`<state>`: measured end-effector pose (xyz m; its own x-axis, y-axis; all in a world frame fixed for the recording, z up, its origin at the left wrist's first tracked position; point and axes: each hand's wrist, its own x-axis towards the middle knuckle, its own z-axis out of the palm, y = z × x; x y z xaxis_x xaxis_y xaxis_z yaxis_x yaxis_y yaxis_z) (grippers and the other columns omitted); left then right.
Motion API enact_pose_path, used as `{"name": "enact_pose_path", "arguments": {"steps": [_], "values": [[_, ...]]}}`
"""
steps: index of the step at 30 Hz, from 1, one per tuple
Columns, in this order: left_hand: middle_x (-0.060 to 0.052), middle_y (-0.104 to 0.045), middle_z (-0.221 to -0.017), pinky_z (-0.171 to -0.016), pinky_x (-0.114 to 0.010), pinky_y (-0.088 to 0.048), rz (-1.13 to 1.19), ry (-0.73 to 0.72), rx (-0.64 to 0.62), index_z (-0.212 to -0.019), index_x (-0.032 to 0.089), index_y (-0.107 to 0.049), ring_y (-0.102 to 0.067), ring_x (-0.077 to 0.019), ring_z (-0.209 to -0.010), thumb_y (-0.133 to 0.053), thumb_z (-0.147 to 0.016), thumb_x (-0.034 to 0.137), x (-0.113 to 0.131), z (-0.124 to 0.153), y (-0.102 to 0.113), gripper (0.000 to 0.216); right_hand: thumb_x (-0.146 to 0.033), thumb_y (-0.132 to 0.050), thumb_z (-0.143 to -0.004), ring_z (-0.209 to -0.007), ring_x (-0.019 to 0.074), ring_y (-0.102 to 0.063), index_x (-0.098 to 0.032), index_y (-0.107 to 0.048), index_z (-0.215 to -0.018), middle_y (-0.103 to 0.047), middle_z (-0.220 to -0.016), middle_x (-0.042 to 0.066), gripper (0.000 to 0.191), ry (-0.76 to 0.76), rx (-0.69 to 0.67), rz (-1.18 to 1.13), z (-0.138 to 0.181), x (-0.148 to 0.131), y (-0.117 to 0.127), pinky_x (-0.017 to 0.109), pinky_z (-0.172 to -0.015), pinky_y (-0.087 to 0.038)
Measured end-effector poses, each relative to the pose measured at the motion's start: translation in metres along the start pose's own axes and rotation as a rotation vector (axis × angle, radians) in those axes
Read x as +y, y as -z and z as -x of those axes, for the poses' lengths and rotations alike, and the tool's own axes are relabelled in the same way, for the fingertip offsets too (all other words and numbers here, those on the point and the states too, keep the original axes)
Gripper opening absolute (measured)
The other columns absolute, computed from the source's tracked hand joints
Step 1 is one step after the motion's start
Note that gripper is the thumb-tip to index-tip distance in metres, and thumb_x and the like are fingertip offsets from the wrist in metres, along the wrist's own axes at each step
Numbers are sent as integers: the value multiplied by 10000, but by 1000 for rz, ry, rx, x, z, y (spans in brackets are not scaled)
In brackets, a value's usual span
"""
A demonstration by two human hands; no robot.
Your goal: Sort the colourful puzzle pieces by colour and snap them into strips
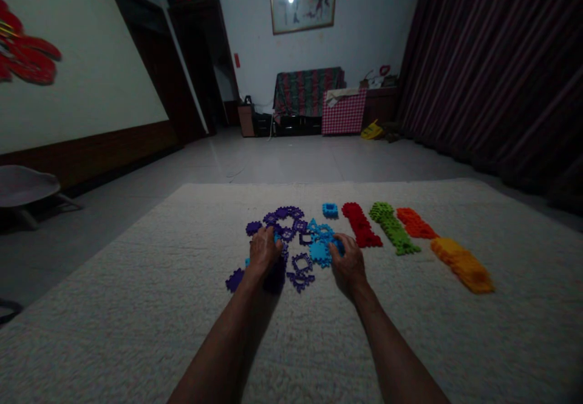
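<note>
**Two hands on a loose heap of interlocking pieces, seen from the head camera**

We see both forearms reaching forward over a pale rug point(136, 307). The left hand point(263, 251) lies palm down with its fingers curled over the purple pieces point(288, 217). We cannot tell whether it grips one or only rests on them. The right hand point(348, 264) is also palm down and half closed. Its fingertips touch the near right edge of the blue pieces point(320, 241), and here too we cannot tell if a piece is held.

The purple and blue pieces lie flat and mixed between the hands. The heap spreads more from left to right than in depth, and its pieces share no common direction.

To the right, well apart from the hands, lie four sorted rows: a red row point(361, 225), a green row point(392, 228), an orange-red row point(415, 223) and a yellow-orange row point(462, 264). Each long axis runs from far left to near right. A single blue square point(330, 210) sits just beyond the heap.
</note>
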<state>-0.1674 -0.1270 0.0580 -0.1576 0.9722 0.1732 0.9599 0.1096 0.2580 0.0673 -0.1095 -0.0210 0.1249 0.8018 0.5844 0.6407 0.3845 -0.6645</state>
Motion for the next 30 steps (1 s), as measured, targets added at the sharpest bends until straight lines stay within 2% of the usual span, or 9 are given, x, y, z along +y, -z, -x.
{"name": "enact_pose_path", "arguments": {"steps": [3, 6, 9, 11, 14, 17, 20, 24, 30], "values": [[-121, -627, -1343, -1079, -334, -441, 113, -138, -4, -1327, 180, -591, -579, -242, -1242, -578, -878, 250, 28, 4, -13, 455, -415, -498, -911, -1100, 290, -606, -185, -657, -1096, -683, -1145, 148, 335, -17, -7, -9, 0, -1, 0, 471, -992, -462], [-93, -651, -1324, -1101, -361, -443, 234, -245, -38, -1336, 211, -585, -579, -235, -1255, -597, -884, 250, 54, 7, -28, 455, -426, -498, -911, -1092, 289, -607, -187, -660, -1080, -685, -1135, 148, 334, -18, -2, -25, -1, 0, 1, 468, -995, -462], [-106, -609, -1393, -1125, -358, -428, 301, -301, -2, -1375, 202, -551, -541, -225, -1315, -597, -908, 285, 59, 9, -31, 476, -439, -508, -901, -1081, 291, -612, -188, -664, -1062, -688, -1127, 149, 336, -24, -9, -42, -2, 0, 1, 470, -991, -464], [-124, -598, -1405, -1142, -349, -407, 265, -263, 22, -1369, 176, -561, -523, -227, -1337, -586, -918, 302, 48, 11, -23, 469, -440, -508, -900, -1091, 293, -609, -189, -665, -1065, -688, -1133, 147, 339, -32, -12, -38, -2, -1, 2, 474, -995, -459], [-121, -617, -1379, -1135, -337, -400, 153, -156, 27, -1327, 174, -603, -541, -229, -1314, -549, -914, 242, 15, 14, -4, 423, -430, -506, -899, -1097, 294, -609, -183, -670, -1061, -689, -1130, 148, 337, -36, -19, -24, -2, -4, 3, 474, -997, -454], [-121, -628, -1363, -1099, -323, -411, 64, -51, -32, -1321, 177, -613, -563, -237, -1280, -552, -877, 198, -19, 21, 12, 449, -428, -505, -898, -1084, 291, -613, -187, -675, -1047, -692, -1120, 145, 331, -36, -16, -19, -1, -6, 4, 471, -993, -455], [-116, -637, -1352, -1069, -310, -413, 15, 8, -119, -1317, 188, -618, -575, -238, -1259, -563, -848, 184, -41, 29, 17, 472, -436, -507, -896, -1068, 286, -614, -196, -678, -1040, -695, -1112, 138, 329, -33, -15, -25, -1, -5, 3, 465, -985, -460], [-107, -671, -1269, -1015, -303, -436, -30, 16, -169, -1278, 209, -641, -600, -239, -1201, -557, -842, 203, -50, 36, 15, 443, -452, -496, -897, -1057, 289, -615, -199, -681, -1012, -698, -1086, 139, 334, -11, -8, -19, -1, -1, 1, 473, -978, -465], [-104, -652, -1265, -1018, -289, -427, -40, 6, -180, -1318, 220, -614, -590, -229, -1186, -577, -847, 241, -52, 35, 12, 473, -457, -479, -909, -1062, 292, -611, -190, -677, -1013, -691, -1093, 143, 349, -25, -10, -13, 0, -6, 3, 472, -984, -457]]}}
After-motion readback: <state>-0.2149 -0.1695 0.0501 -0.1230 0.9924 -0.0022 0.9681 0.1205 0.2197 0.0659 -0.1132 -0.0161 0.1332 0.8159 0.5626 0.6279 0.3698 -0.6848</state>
